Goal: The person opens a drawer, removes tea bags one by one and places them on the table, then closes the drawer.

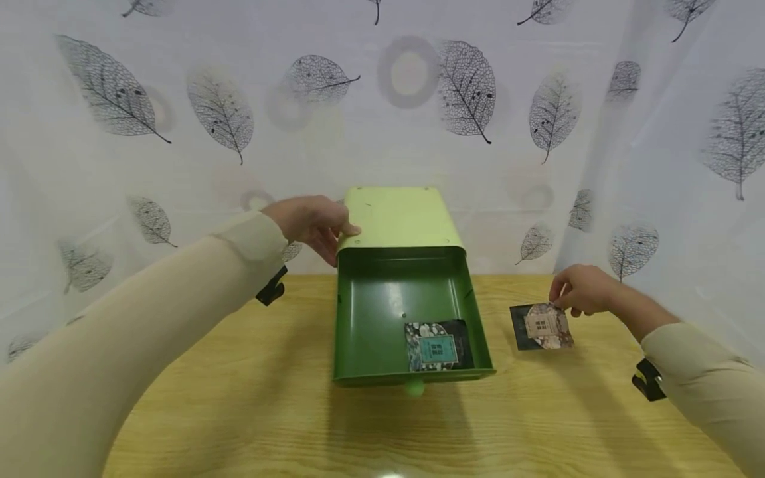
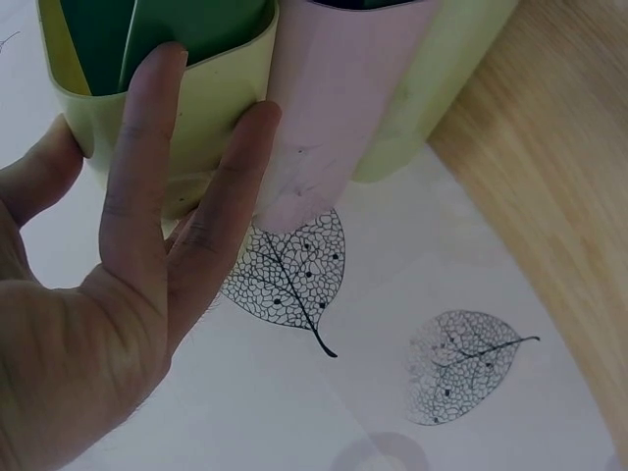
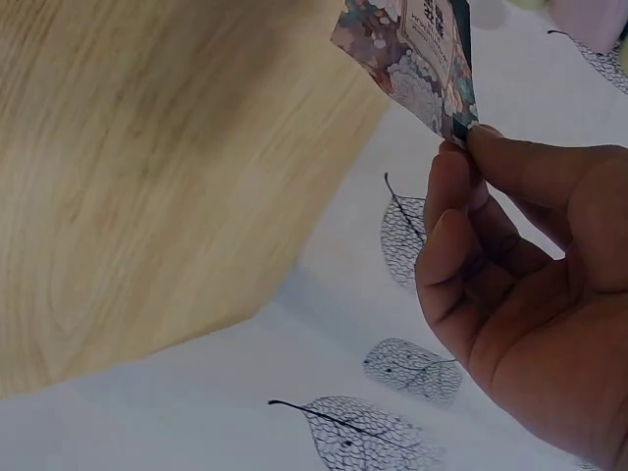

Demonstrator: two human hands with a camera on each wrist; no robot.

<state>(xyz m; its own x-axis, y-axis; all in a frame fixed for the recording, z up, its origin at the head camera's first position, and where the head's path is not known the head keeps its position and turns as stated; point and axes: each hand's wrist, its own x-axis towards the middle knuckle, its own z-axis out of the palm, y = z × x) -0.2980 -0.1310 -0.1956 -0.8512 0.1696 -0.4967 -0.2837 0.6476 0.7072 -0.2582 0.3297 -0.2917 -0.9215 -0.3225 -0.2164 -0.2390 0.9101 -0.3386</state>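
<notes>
A light-green drawer unit [image 1: 397, 216] stands on the table, its dark green drawer [image 1: 370, 299] pulled out. Inside the drawer, towards the front right, lies a dark floral packet with a teal label [image 1: 438, 349]. My left hand [image 1: 313, 222] rests on the unit's near left corner, thumb on the top. In the left wrist view, two fairly straight fingers [image 2: 142, 186] lie against its light-green wall. To the right of the drawer, my right hand [image 1: 588, 289] pinches a floral packet with a tan label [image 1: 540, 325] by its corner, between thumb and fingers.
Below the light-green tier the left wrist view shows a pink tier [image 2: 334, 98] and another light-green one [image 2: 432, 88]. The wood-grain table [image 1: 239, 411] runs back to a white curtain [image 1: 382, 146] printed with leaves. A pale green knob [image 1: 415, 387] sits on the drawer's front.
</notes>
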